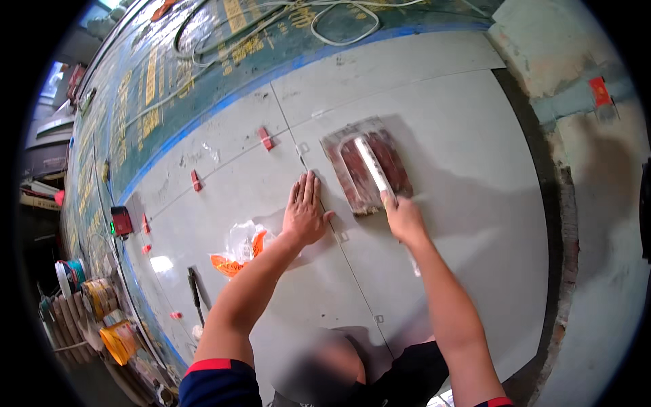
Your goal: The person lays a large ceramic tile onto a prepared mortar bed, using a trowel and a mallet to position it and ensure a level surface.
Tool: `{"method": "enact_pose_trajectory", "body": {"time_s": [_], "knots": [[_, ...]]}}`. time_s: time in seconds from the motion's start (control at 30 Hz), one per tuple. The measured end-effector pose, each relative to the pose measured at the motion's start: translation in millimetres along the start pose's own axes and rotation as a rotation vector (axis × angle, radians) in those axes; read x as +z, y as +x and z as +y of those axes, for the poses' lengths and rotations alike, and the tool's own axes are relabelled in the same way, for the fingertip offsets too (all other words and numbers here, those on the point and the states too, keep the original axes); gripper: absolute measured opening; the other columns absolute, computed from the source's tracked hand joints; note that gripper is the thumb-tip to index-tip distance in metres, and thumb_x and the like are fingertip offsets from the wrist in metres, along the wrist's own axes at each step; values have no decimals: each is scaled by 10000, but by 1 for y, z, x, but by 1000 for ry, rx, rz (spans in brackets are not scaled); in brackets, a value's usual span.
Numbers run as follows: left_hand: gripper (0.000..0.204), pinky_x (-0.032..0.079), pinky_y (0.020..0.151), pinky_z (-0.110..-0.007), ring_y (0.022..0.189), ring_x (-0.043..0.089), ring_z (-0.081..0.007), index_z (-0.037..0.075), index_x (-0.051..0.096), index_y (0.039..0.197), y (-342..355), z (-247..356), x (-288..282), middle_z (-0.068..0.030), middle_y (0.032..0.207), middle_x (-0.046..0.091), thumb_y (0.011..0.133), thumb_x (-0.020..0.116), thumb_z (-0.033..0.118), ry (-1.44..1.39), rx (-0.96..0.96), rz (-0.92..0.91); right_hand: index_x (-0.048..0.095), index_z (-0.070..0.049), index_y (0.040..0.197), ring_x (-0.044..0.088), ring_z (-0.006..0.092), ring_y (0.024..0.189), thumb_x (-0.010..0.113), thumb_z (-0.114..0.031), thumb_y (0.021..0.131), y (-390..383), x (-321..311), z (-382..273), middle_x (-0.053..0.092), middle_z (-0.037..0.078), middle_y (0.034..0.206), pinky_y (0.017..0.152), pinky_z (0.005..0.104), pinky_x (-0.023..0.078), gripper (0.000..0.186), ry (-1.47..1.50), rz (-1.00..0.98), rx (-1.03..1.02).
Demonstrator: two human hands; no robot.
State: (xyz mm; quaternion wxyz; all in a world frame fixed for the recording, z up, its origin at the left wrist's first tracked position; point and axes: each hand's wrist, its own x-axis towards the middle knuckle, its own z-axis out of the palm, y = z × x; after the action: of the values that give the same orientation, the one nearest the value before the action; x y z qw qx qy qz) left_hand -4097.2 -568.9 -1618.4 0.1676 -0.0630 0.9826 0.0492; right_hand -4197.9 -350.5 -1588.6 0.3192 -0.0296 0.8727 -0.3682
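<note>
My left hand (305, 211) lies flat, fingers stretched, on a pale grey tile (271, 183) beside a seam with small clear clips (343, 237). My right hand (405, 218) grips a white bar-like handle (372, 165) over a grimy, reddish-brown rectangular float (395, 165) on the tile to the right of that seam; whether the handle is fixed to it I cannot tell. A torn clear bag of orange pieces (227, 264) lies left of my left forearm. Red wedges (265, 138) sit along another seam. A black-handled tool (194, 288) lies at the lower left.
A green floor covering with blue tape (156, 88) and loose cables (346, 34) borders the tiles. A red box (121, 220) sits at the left edge, with piled buckets and materials (102, 312) beyond. A rough wall edge (590, 203) with a dark gap runs along the right.
</note>
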Motion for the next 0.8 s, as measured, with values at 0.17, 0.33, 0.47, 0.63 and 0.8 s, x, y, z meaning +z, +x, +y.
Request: {"method": "enact_pose_trajectory", "body": {"time_s": [0.17,0.33,0.47,0.63,0.8], "knots": [[788,23,1165,-430,1435,7,-343,-125,121,1423,41,35,-17,-228,1536,39,943,374,446,172,-32,-101,514,-60,710,471,151,406,441,-590,911,-75,-17,106,485,47,541,398,317,394,571,444,150,257],[801,31,1161,-440,1432,12,-355,-113,126,1430,166,95,-10,-249,1529,49,943,342,486,13,36,99,502,-113,793,426,104,371,486,-686,840,-145,-161,189,441,-8,534,329,253,355,576,655,367,652],[895,42,1157,-434,1428,47,-363,-115,158,1425,269,114,-27,-261,1520,102,895,374,573,-71,96,419,532,-143,721,470,106,364,405,-659,889,-264,-313,180,487,20,523,324,228,373,558,1007,776,523],[898,61,1159,-427,1418,92,-366,-122,188,1415,337,154,-58,-269,1501,161,884,397,572,-23,38,445,427,-125,1311,489,137,485,424,-351,980,-311,-357,226,485,25,673,433,241,429,401,830,1327,72],[876,103,1157,-418,1405,145,-367,-131,230,1396,360,207,-67,-272,1479,211,868,467,527,-77,101,435,495,-81,896,496,196,422,420,-552,919,-47,-228,271,487,58,565,399,338,423,477,538,990,668]]}}
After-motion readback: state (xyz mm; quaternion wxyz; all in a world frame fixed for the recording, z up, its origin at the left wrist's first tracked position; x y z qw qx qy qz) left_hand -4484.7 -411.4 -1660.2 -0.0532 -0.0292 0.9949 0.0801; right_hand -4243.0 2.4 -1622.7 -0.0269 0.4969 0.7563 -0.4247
